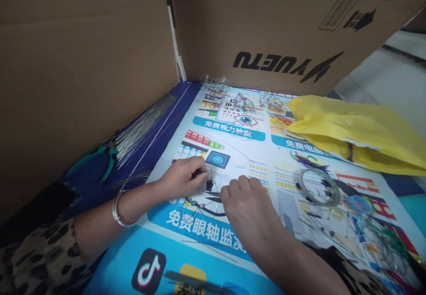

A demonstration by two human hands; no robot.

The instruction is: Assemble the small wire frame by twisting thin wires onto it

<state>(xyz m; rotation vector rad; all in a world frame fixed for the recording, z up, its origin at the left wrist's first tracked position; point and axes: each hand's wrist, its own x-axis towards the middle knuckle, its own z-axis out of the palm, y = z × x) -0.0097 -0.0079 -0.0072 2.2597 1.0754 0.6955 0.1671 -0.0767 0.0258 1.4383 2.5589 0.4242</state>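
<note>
My left hand [186,175], with a metal bangle on the wrist, is closed in a pinch on a thin wire [209,174] that curves beside a small dark piece. Facing it, my right hand [248,202] is wrapped round a tool with dark pointed jaws [212,196]. Those jaws point left and stand apart, close to the left fingertips; the tool's handles are hidden in the palm. Below the hands, a strand of small beads [196,204] and wire lies on the printed sheet [159,248].
Left lie teal-handled pliers [111,164] and a bundle of straight wires [143,128]. On the right are a tape roll [336,197], a yellow bag [349,122] and tangled coloured wires [382,237]. Cardboard walls [249,20] stand behind and left. A dark slim tool [199,281] lies in front.
</note>
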